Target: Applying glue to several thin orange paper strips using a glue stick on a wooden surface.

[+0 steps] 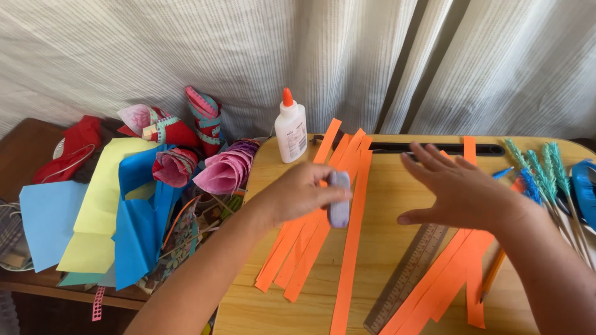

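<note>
My left hand [297, 193] is closed around a small lilac oblong object [339, 198], perhaps a glue stick or eraser, held over a bundle of long orange paper strips [313, 229] on a light wooden table [385, 248]. A single orange strip [354, 248] lies just right of it. My right hand [456, 189] hovers flat with fingers spread above the table, holding nothing, near a metal ruler [406, 276] and a second bundle of orange strips [453, 276].
A white glue bottle with an orange cap [290, 129] stands at the table's back. Teal artificial wheat stalks [543, 174] and a blue object [583, 189] lie at the right. A pencil [493, 273] rests near the ruler. Coloured paper sheets [133, 217] and paper cones [226, 167] pile up left.
</note>
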